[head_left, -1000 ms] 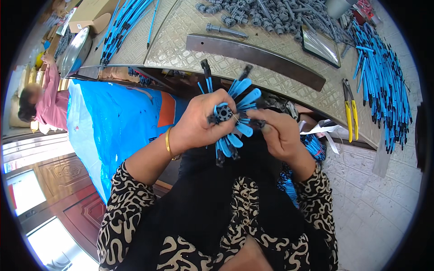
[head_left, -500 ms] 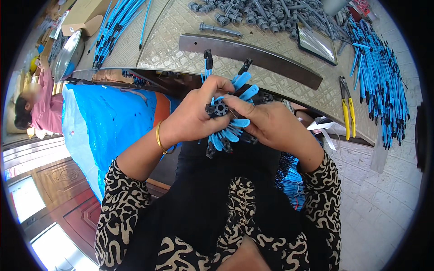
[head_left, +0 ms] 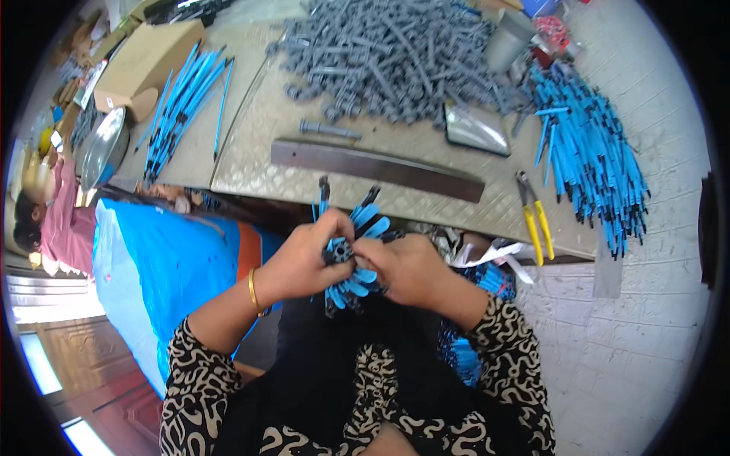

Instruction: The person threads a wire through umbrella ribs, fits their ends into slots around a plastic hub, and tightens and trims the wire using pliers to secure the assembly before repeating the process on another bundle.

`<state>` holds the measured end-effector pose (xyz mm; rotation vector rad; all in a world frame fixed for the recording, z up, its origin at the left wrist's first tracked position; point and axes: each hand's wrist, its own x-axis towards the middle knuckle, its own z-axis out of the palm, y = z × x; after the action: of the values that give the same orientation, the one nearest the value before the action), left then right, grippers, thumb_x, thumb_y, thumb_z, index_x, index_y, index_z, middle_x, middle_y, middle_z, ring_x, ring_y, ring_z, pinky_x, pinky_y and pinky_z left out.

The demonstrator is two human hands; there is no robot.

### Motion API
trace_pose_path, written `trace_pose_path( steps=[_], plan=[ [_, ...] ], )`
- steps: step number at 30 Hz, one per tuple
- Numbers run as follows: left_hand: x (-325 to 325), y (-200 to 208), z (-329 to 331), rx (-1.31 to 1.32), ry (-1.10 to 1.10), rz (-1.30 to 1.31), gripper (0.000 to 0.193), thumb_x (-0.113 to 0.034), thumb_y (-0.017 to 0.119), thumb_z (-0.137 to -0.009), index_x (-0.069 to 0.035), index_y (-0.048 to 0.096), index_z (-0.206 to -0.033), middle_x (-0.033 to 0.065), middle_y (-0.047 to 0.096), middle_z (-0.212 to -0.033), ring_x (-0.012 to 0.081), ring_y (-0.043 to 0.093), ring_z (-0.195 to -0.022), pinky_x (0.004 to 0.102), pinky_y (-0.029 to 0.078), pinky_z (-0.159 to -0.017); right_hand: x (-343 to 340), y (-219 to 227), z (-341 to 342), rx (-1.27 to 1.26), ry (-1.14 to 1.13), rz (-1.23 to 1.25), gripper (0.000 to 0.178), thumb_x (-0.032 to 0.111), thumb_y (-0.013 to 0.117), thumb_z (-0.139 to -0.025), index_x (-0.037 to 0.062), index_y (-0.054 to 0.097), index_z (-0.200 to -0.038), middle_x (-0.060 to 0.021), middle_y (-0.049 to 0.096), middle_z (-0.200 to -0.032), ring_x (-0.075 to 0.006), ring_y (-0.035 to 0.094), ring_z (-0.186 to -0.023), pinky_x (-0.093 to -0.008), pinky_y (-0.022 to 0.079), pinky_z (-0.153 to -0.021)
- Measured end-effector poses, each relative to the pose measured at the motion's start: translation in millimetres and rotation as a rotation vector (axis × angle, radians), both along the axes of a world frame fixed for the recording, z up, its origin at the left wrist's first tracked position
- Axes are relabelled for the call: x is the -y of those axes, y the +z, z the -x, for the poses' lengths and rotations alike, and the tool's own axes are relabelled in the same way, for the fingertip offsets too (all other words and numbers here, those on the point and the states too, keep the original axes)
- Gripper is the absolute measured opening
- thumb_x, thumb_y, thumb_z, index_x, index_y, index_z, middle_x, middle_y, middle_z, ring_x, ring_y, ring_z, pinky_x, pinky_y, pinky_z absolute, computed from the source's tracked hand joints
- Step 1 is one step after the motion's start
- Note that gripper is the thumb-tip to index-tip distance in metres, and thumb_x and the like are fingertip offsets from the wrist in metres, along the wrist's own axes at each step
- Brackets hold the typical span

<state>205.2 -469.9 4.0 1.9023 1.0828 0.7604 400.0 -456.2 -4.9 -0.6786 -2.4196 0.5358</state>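
Observation:
Both hands work on one bundle of flat blue strips with black ends (head_left: 374,228), gathered round a small black slotted hub (head_left: 341,251). My left hand (head_left: 296,262) is wrapped round the bundle, the hub facing up beside its thumb. Against the right side of the bundle, the thumb and fingers of my right hand (head_left: 411,270) are pinched close to the hub. What lies between those fingertips is too small to make out. Strips fan out above and below the hands, over my lap.
On the table (head_left: 251,137) lie a dark metal bar (head_left: 380,169), a heap of grey plastic parts (head_left: 380,61), a phone-like dark slab (head_left: 476,129), yellow-handled pliers (head_left: 536,220) and blue strip piles (head_left: 593,152). A blue bag (head_left: 163,258) stands left. A person in pink (head_left: 65,235) is further left.
My view has shifted, showing more of the table and grey heap. Both hands and the bundle sit lower and further left in the picture; the hold on the bundle continues.

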Motion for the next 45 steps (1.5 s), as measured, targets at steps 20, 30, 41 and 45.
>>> trace_pose_path(
  steps=[20, 30, 41, 45],
  plan=[
    [1.6, 12.3, -9.6, 0.237, 0.032, 0.189, 0.020, -0.006, 0.067, -0.071, -0.005, 0.049, -0.079, 0.0039, 0.053, -0.067, 0.0096, 0.051, -0.060, 0.0253, 0.041, -0.056, 11.8, -10.1, -86.3, -0.248, -0.606, 0.263, 0.017, 0.014, 0.051, -0.088, 0.0014, 0.056, -0.098, -0.0051, 0.061, -0.087, -0.0111, 0.059, -0.073, -0.0246, 0.048, -0.065],
    [5.3, 4.8, -5.0, 0.138, -0.118, 0.221, 0.020, -0.007, 0.071, -0.071, -0.005, 0.051, -0.074, -0.0012, 0.053, -0.068, 0.0055, 0.048, -0.064, 0.0233, 0.041, -0.058, -10.6, -31.6, -206.5, 0.517, -1.068, -0.381, 0.018, 0.018, 0.056, -0.080, 0.0006, 0.054, -0.086, -0.0180, 0.054, -0.084, -0.0367, 0.050, -0.075, -0.0434, 0.041, -0.069],
    [-1.6, 8.6, 10.8, 0.117, -0.131, 0.364, 0.028, -0.007, 0.074, -0.067, -0.002, 0.062, -0.091, 0.0016, 0.058, -0.070, 0.0072, 0.054, -0.064, 0.0221, 0.044, -0.059, 40.7, 20.9, -85.4, 0.102, -0.279, 0.207, 0.018, 0.006, 0.060, -0.075, 0.0016, 0.056, -0.092, -0.0146, 0.055, -0.104, -0.0318, 0.054, -0.090, -0.0356, 0.043, -0.079],
    [4.3, 5.7, 15.7, 0.143, -0.131, 0.383, 0.036, -0.010, 0.077, -0.066, -0.003, 0.061, -0.098, 0.0003, 0.058, -0.071, 0.0060, 0.052, -0.065, 0.0210, 0.043, -0.059, 31.4, 16.8, -57.6, 0.283, -0.219, -0.037, 0.028, 0.005, 0.064, -0.066, 0.0021, 0.057, -0.092, -0.0129, 0.049, -0.118, -0.0309, 0.047, -0.106, -0.0408, 0.035, -0.090]
  ],
)
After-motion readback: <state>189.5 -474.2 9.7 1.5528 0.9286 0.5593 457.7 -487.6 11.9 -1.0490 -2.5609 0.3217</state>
